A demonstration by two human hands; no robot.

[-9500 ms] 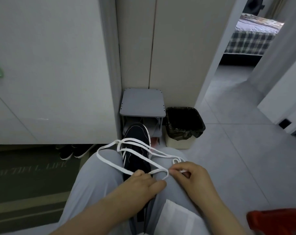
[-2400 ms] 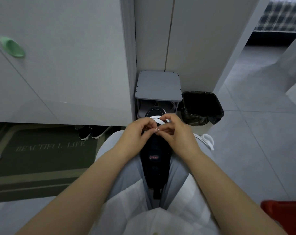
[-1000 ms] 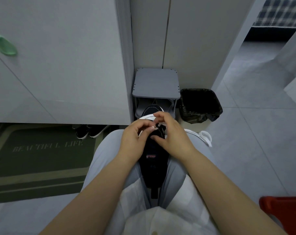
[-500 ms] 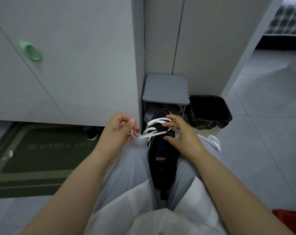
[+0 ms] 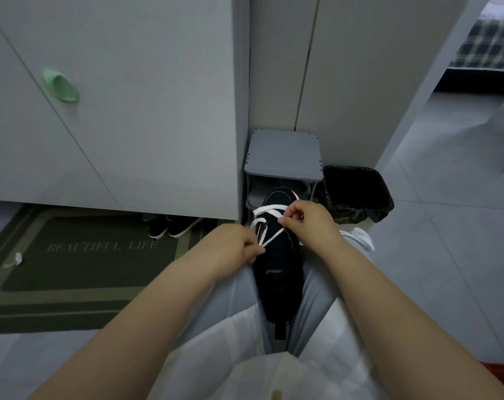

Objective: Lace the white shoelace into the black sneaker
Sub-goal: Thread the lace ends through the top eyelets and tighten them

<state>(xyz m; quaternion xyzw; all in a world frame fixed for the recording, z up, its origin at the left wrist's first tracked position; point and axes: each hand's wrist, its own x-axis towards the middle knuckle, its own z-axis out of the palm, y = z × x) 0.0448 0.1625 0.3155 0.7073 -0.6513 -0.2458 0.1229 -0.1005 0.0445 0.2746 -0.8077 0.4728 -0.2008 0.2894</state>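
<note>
The black sneaker (image 5: 278, 272) lies wedged between my knees, toe pointing away, a red label on its tongue. The white shoelace (image 5: 266, 210) crosses the front eyelets in a couple of bands. My left hand (image 5: 236, 245) pinches one strand at the shoe's left side and holds it taut. My right hand (image 5: 308, 223) pinches the lace over the right eyelets. A loose coil of lace (image 5: 360, 236) rests on my right knee.
A small grey stool (image 5: 284, 154) stands just beyond the shoe against the white cabinet (image 5: 129, 111). A black-lined bin (image 5: 357, 192) sits to its right. A green doormat (image 5: 71, 255) and a pair of dark shoes (image 5: 169, 226) lie on the left.
My left hand came back in from the far left toward the shoe, still pinching its strand. My right hand shifted from steadying the shoe to pinching the lace at the right eyelets.
</note>
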